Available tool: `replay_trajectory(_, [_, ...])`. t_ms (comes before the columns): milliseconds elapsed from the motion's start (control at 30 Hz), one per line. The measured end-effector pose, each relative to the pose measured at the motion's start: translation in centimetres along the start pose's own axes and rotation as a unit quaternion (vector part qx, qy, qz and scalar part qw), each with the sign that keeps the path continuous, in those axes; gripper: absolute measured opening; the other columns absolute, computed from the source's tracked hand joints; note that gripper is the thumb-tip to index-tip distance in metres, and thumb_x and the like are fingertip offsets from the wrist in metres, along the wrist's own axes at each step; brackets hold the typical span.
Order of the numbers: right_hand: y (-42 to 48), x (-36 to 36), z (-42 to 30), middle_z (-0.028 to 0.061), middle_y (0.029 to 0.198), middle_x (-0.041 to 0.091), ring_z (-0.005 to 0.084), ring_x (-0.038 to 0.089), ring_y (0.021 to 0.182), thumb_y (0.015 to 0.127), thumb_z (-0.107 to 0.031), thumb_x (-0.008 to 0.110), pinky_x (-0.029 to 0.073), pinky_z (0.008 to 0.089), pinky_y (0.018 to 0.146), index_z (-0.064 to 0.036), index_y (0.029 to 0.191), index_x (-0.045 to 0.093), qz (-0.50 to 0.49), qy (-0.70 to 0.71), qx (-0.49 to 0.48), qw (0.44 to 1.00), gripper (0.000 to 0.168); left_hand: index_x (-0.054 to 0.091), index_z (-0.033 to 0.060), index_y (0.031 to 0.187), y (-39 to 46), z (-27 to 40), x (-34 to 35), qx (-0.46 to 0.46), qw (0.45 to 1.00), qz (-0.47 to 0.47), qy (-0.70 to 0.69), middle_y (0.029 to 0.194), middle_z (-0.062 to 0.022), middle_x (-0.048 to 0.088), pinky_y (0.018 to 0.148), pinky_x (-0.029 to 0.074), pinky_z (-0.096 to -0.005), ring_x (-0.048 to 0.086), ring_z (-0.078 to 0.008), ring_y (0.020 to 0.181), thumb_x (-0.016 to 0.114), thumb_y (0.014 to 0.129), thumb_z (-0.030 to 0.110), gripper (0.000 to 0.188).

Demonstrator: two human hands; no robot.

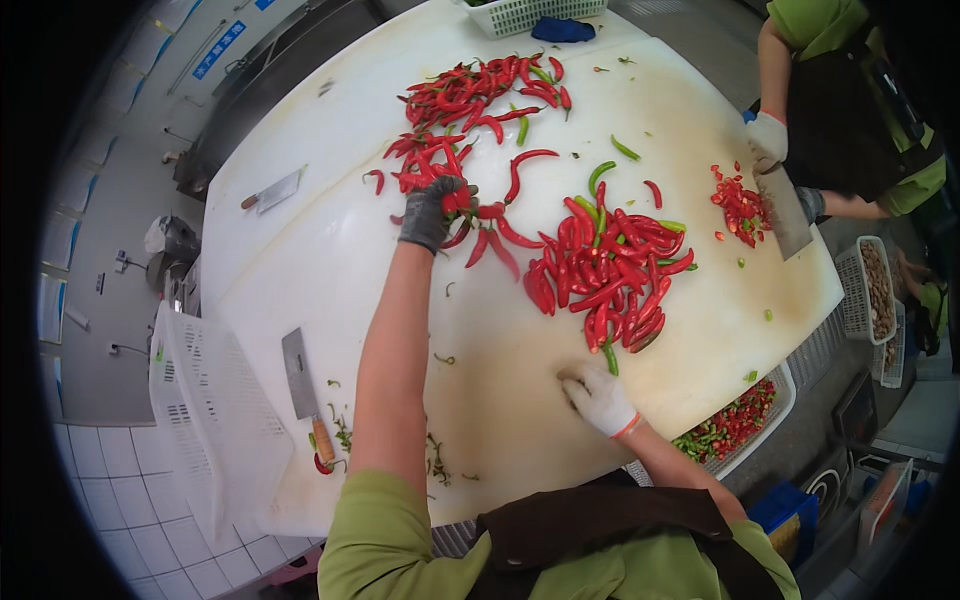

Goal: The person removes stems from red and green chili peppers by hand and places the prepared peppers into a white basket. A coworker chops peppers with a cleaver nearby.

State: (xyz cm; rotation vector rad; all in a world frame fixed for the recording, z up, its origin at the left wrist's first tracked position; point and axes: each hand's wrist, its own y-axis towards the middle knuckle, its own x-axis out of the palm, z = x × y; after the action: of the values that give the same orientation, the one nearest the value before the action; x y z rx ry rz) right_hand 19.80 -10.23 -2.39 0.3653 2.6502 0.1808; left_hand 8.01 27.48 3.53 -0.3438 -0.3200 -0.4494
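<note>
In a dark grey glove, my left hand [433, 214] grips a bunch of red chili peppers [426, 176] at the near edge of a long pile of whole chilies [465, 94]. More red chilies hang or lie just right of that hand. My right hand [600, 399], in a white glove, rests on the white tabletop [517, 435] with its fingers loosely bent and apart; nothing shows in it. Beyond it lies a second heap of red chilies [600, 270] with a few green ones, many apparently without stems.
A cleaver [301, 379] lies left of my forearm, and another cleaver [277, 191] farther back. At right, a co-worker's gloved hand [768, 139] holds a cleaver [784, 210] beside chopped chilies [736, 204]. A basket of cut chilies [784, 409] stands below the table edge.
</note>
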Motion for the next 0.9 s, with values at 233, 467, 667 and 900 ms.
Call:
replay_trajectory(233, [5.7,-0.6,-7.5,0.0064,0.083,0.061,0.0134,0.059,0.061,0.092,-0.024,0.051,0.048,0.0263,0.054,-0.001,0.106,0.059,-0.064,0.295,0.280,0.911,0.028,0.052,-0.0034,0.116,-14.3,-4.9,1.5,-0.021,0.972,-0.050,-0.229,0.107,-0.0160,0.059,0.096,0.046,-0.0442,0.059,-0.0287,0.100,0.064,0.080,0.015,0.042])
replay_trajectory(467, [2.6,3.9,-7.9,0.0255,0.092,0.057,0.0435,0.056,0.077,0.090,-0.025,0.056,0.047,0.0469,0.068,-0.001,0.099,0.052,-0.035,-0.114,-0.075,0.990,0.026,0.054,0.0029,0.115,-25.3,-10.7,3.1,0.035,0.977,0.107,-0.182,0.095,-0.0096,0.063,0.081,0.048,-0.0349,0.061,-0.0236,0.089,0.067,0.083,0.012,0.035])
replay_trajectory(667, [-2.6,5.5,-12.3,0.0212,0.077,0.060,0.0417,0.058,0.073,0.089,-0.026,0.055,0.047,0.0480,0.063,-0.003,0.090,0.056,-0.108,-0.061,0.041,0.991,0.023,0.052,0.0076,0.113,-32.1,-10.3,2.0,-0.065,0.962,0.067,-0.255,0.088,-0.0032,0.058,0.073,0.049,-0.0341,0.059,-0.0195,0.085,0.070,0.079,0.005,0.039])
replay_trajectory(900, [-5.6,7.9,-8.7,0.0167,0.070,0.061,0.0348,0.061,0.064,0.087,-0.031,0.053,0.049,0.0425,0.054,-0.006,0.087,0.060,-0.145,-0.260,-0.207,0.932,0.026,0.055,0.0071,0.095,-37.0,-10.9,5.2,0.239,0.919,0.099,0.297,0.079,0.0007,0.056,0.065,0.047,-0.0254,0.058,-0.0109,0.075,0.071,0.077,0.008,0.025])
